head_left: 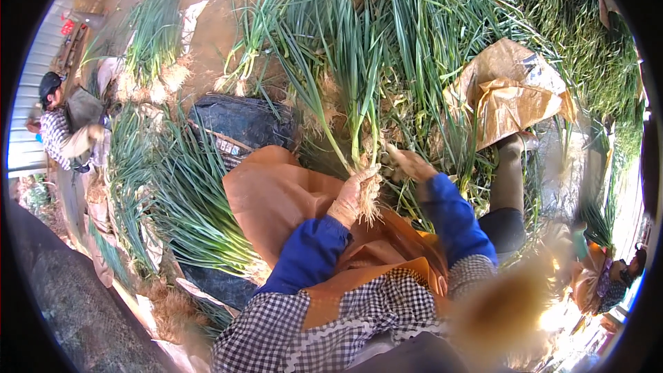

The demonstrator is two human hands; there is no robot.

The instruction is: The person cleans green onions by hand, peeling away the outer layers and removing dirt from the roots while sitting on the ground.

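My left hand (353,199) is closed around the white lower stems of a small bunch of green onions (356,141). Pale stringy roots hang below its fingers, and the green leaves point away from me. Just right of the stems is my right hand (412,164), its fingers stretched toward the bunch; nothing shows in it. Whether its fingertips touch the stems is hard to make out. Beneath both hands, a brown-orange apron (276,190) spreads over my lap. Beyond them lies a large heap of green onions (414,48), leaves pointing away.
On my left, a pile of green onions (200,200) lies beside dark plastic sheeting (242,124). A tan sack (511,90) rests at the right on the heap. One person (65,124) sits at far left, another (601,280) at far right. A smaller bunch (155,41) lies on muddy ground.
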